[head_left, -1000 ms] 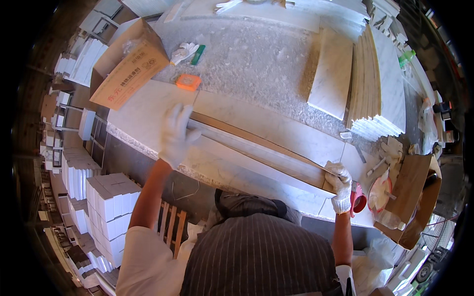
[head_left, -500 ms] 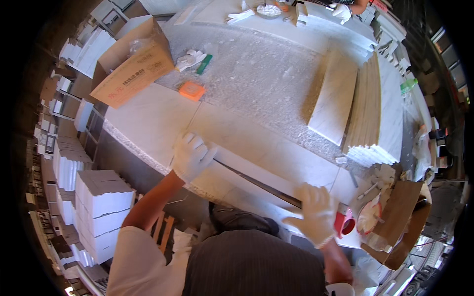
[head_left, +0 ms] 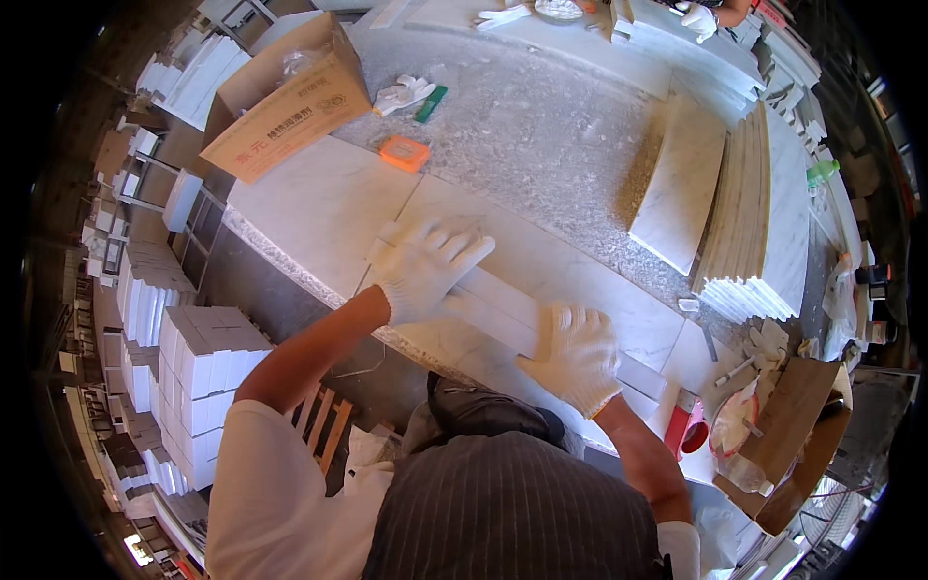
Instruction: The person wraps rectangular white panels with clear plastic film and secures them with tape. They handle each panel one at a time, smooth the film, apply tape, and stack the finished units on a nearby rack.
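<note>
A long, narrow white stone strip [head_left: 498, 307] lies across the pale stone slabs in front of me, with a thin seam running along it. My left hand [head_left: 425, 269], in a white knit glove, rests flat on the strip toward its left end, fingers spread. Toward the right end, my gloved right hand [head_left: 577, 356] presses down with fingers stretched out and thumb apart. Beyond the right hand, the strip's end [head_left: 641, 375] shows. Both palms hide the parts beneath them.
A cardboard box [head_left: 290, 116] stands far left, near an orange case [head_left: 404, 153] and a green block [head_left: 431, 103]. Stacked stone slabs [head_left: 739, 213] stand at right. Nearer are a red tool [head_left: 684, 425], a bowl [head_left: 735, 420] and an open carton [head_left: 788, 425]. A co-worker's gloved hand [head_left: 698, 21] shows far off.
The dark gap along the strip between my hands no longer shows. My left hand has moved right and flattened onto the strip; my right hand has shifted up and left.
</note>
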The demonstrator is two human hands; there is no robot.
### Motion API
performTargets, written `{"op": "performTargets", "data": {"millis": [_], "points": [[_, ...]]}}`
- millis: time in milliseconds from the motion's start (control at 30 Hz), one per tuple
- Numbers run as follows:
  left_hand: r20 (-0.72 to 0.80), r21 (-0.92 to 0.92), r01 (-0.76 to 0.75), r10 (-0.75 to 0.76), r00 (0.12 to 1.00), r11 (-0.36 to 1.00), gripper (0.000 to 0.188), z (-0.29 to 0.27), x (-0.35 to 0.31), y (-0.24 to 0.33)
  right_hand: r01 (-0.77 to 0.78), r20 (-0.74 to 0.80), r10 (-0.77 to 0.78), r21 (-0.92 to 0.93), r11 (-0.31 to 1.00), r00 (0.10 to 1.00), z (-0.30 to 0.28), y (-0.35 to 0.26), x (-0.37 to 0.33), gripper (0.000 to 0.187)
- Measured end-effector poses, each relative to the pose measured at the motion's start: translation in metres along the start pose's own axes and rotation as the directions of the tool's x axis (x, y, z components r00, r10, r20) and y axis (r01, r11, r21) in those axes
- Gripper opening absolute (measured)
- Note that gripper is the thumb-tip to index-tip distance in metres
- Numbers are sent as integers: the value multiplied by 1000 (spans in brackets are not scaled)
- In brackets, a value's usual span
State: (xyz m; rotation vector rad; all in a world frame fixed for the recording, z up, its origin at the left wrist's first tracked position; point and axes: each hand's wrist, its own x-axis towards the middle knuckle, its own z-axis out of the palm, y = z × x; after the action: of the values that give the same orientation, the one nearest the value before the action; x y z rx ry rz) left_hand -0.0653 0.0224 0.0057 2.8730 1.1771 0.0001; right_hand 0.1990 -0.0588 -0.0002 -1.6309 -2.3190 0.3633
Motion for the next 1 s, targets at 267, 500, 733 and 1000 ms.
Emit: {"op": "performTargets", "data": {"millis": [267,500,733,1000], "points": [[91,122,-58,47,995,991,79,12,-6,12,12,12,-11,-66,998,1000,5,-4,-4,73],[42,-43,-41,42,998,998,68,3,-1,12,-15,9,15,-14,1000,1000,4,0,-5,70],[-118,-279,525,-572,812,804,66,23,-25,-58,-31,0,31,-22,999,1000,-3,-7,-3,66],[343,-830,531,-594,728,171,64,17,-42,-65,-1,-66,-2,-53,999,998,10,-9,-12,50]]}}
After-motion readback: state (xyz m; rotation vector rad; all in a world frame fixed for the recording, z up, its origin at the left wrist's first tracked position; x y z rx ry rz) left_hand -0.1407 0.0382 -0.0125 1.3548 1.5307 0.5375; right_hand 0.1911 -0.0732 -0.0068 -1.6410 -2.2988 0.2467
